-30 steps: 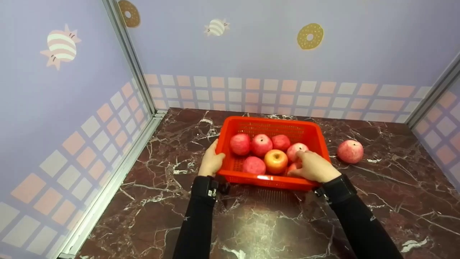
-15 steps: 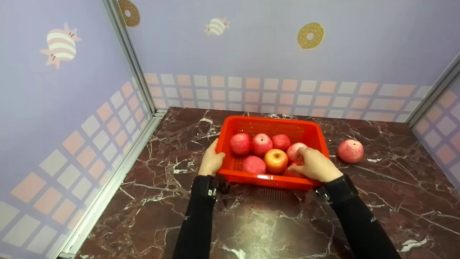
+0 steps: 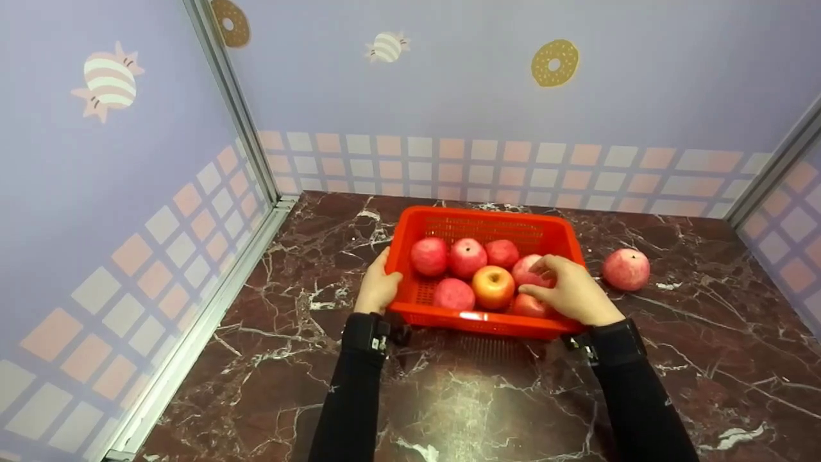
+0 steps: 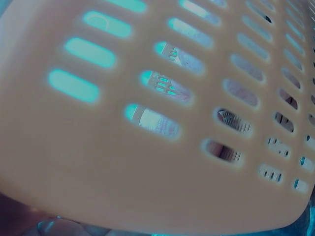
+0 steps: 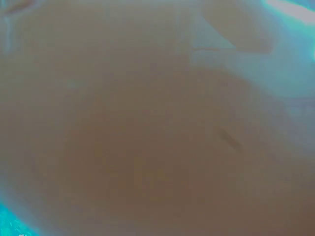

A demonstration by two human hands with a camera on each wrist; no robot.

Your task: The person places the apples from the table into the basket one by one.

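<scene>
A red plastic basket with slotted walls stands on the table and holds several red and pink apples plus one yellow-orange apple. My left hand grips the basket's left side, thumb over the rim and fingers along the outside. The slotted wall fills the left wrist view. Inside the right end, my right hand hovers with bent fingers and the thumb apart, right over a red apple in the front corner. A pink apple lies just behind the fingers. The right wrist view is a blur.
One pink apple lies on the dark marbled table, right of the basket. Patterned purple wall panels enclose the table at the back, left and right. A metal rail runs along its left edge.
My right hand has drawn slightly right and up, uncovering more of the red apple in the front right corner. The left hand and the basket have stayed put.
</scene>
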